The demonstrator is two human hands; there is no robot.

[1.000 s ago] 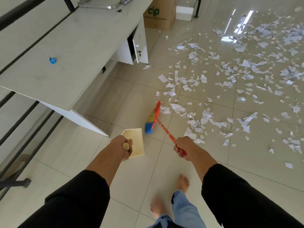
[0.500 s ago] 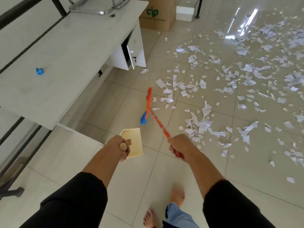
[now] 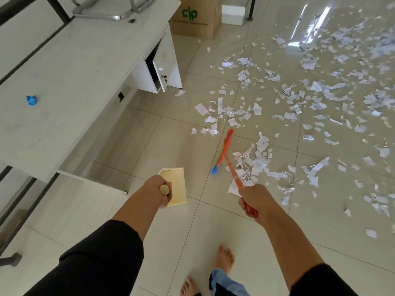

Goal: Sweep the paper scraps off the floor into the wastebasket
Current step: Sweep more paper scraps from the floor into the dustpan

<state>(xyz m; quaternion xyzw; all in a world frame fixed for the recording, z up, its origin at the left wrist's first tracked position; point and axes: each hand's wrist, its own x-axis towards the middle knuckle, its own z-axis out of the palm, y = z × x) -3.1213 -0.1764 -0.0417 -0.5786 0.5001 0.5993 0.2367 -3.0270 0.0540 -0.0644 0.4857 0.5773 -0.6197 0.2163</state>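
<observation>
White paper scraps litter the tiled floor ahead and to the right, with a small heap close to the broom head. My right hand grips the orange handle of a broom whose red and blue head rests low over the floor just left of that heap. My left hand holds the wooden handle of a cream dustpan, which hangs near the floor to the left of the broom. No wastebasket is in view.
A white desk fills the left side, its cabinet door ajar and a blue crumpled thing on top. A cardboard box and a white box stand at the back. My bare feet are below.
The broom head has swung to the right, toward the heap of scraps, after sweeping left. The view has moved slightly forward. The dustpan stays in my left hand.
</observation>
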